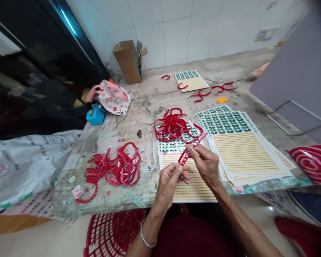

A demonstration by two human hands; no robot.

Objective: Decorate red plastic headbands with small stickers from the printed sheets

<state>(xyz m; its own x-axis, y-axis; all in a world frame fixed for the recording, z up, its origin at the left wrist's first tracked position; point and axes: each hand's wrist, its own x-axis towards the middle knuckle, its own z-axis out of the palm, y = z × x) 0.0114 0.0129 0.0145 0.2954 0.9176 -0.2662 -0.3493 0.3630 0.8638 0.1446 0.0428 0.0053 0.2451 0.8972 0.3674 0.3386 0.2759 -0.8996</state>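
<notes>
My left hand [169, 182] pinches the lower end of a red headband [185, 156] over the sheets in front of me. Pale marks run along the band. My right hand [206, 165] has thumb and fingers closed on the same band, higher up. Something tan, perhaps a finger wrap, shows between the hands. Beneath them lies a printed sheet [195, 189] with yellow striped rows and small green-and-black pictures. A heap of red headbands [173, 125] rests on its far part. To the left is another pile of headbands [117, 166], several with pale patterned strips.
More printed sheets [246, 153] are stacked on the right, near a yellow clip-like piece [222, 100]. Loose headbands [200, 94] lie farther back. A cardboard box [128, 64], a white-and-pink bag [112, 98] and a blue container [95, 116] stand at the back left.
</notes>
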